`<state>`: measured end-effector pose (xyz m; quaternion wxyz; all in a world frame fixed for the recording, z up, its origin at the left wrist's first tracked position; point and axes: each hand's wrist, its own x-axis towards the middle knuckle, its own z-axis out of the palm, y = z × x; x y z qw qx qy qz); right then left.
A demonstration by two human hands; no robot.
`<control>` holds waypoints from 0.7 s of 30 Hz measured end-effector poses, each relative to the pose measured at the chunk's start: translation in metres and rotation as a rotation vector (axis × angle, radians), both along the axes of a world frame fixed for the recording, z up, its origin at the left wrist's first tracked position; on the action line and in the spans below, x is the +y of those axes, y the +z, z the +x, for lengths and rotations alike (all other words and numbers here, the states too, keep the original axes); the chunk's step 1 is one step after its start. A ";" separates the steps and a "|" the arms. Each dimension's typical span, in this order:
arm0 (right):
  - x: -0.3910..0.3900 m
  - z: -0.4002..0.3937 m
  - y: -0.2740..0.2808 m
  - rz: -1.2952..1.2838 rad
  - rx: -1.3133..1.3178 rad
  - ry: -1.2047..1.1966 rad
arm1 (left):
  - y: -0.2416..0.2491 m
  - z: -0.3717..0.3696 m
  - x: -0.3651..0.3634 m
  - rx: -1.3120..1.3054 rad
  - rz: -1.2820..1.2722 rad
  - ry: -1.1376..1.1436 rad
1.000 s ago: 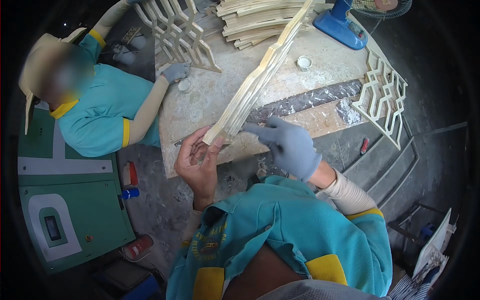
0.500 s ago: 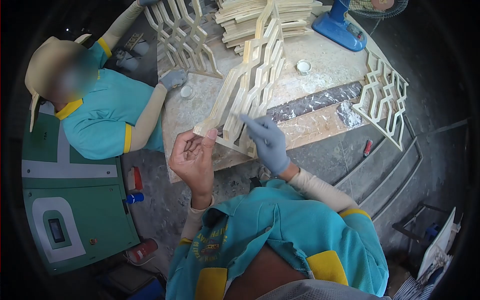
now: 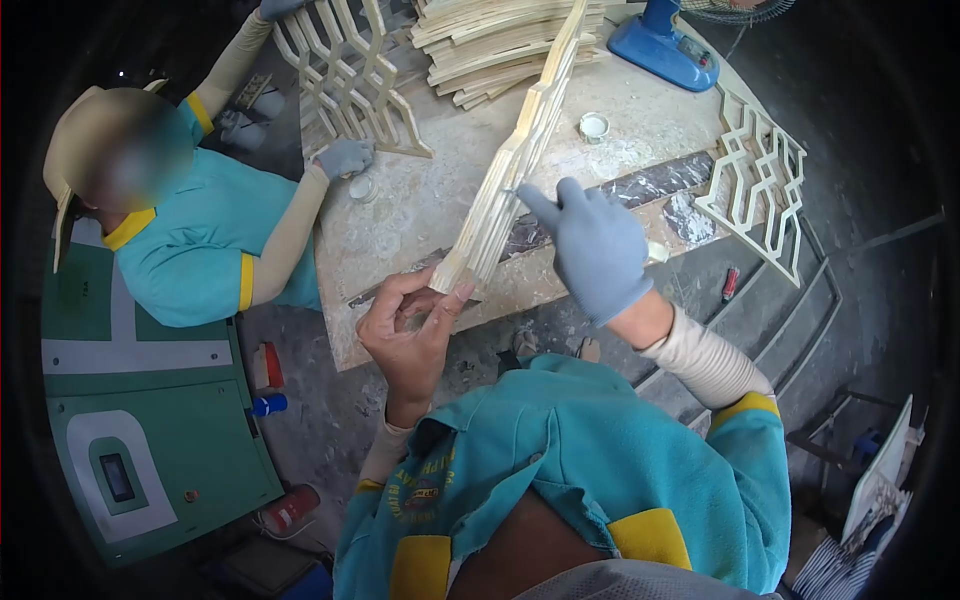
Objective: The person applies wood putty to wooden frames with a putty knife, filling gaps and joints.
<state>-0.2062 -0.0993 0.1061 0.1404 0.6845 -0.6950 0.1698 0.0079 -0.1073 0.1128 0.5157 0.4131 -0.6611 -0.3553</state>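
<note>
My bare left hand pinches the near end of a pale wooden lattice piece, which is tilted up over the table and seen nearly edge-on. My right hand, in a grey glove, is at the right side of the piece, with its index finger stretched out against the wood. The other gloved fingers are curled, and a small white-rimmed cup shows just beside them, partly hidden; whether the hand holds it I cannot tell.
Across the worktable at left, a co-worker holds another lattice. Wooden strips are stacked at the back. Also there: a white pot, a blue fan base and a lattice at the right edge.
The lattice piece has turned from an open, spread view to a narrow edge-on one. My right hand has moved right and up, along the piece. My left hand has shifted slightly right, still pinching.
</note>
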 end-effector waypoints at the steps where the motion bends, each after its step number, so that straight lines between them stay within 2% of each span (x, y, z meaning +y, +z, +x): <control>1: 0.004 0.003 0.002 0.000 -0.002 -0.003 | 0.000 0.000 0.000 0.004 0.010 -0.002; 6: 0.038 0.015 0.004 0.063 -0.188 0.220 | 0.001 -0.003 0.000 0.031 0.008 0.003; 10: 0.016 -0.006 0.015 0.067 -0.202 0.118 | 0.002 -0.004 0.003 0.008 0.002 -0.004; 12: 0.001 -0.016 0.012 0.010 -0.128 0.032 | 0.003 -0.005 0.005 0.005 0.005 -0.018; 14: 0.006 -0.009 0.014 0.070 -0.205 0.007 | 0.004 -0.006 0.003 0.006 0.001 -0.025; 16: 0.023 0.001 0.007 0.038 -0.231 0.147 | 0.002 -0.006 0.002 0.019 -0.013 -0.007; 17: 0.031 0.004 0.010 0.095 -0.324 0.151 | 0.001 -0.007 0.001 0.021 -0.013 -0.006; 21: 0.028 -0.009 0.011 0.111 -0.321 0.246 | 0.002 -0.007 0.002 -0.010 -0.011 -0.017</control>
